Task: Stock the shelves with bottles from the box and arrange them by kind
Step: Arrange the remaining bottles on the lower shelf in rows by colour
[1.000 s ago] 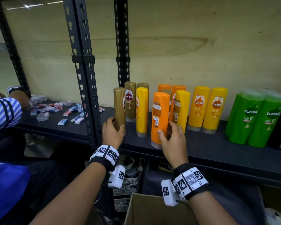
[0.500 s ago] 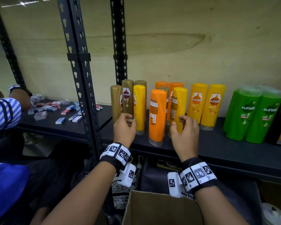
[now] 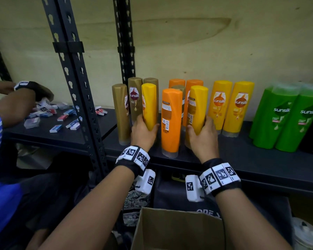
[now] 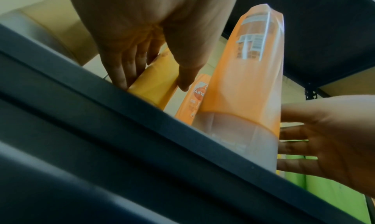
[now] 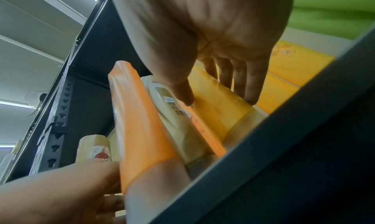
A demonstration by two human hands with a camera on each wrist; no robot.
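Shampoo bottles stand on a dark shelf (image 3: 242,159): gold ones at the left, orange and yellow in the middle, green at the right. My left hand (image 3: 143,131) grips a yellow bottle (image 3: 149,105) low on its body, thumb on one side and fingers on the other (image 4: 123,73). My right hand (image 3: 201,136) grips another yellow bottle (image 3: 197,109) the same way; the right wrist view shows its fingers (image 5: 239,83) on the yellow body (image 5: 215,105). An orange bottle (image 3: 171,121) stands between my hands, near the shelf's front edge.
A black slotted upright (image 3: 76,83) stands just left of the bottles. An open cardboard box (image 3: 175,230) sits below the shelf. At the left, another person's hand (image 3: 34,91) works over small packets (image 3: 65,118) on the neighbouring shelf.
My left hand left the gold bottle, moved right and took hold of the yellow bottle. My right hand moved right and closed round the other yellow bottle.
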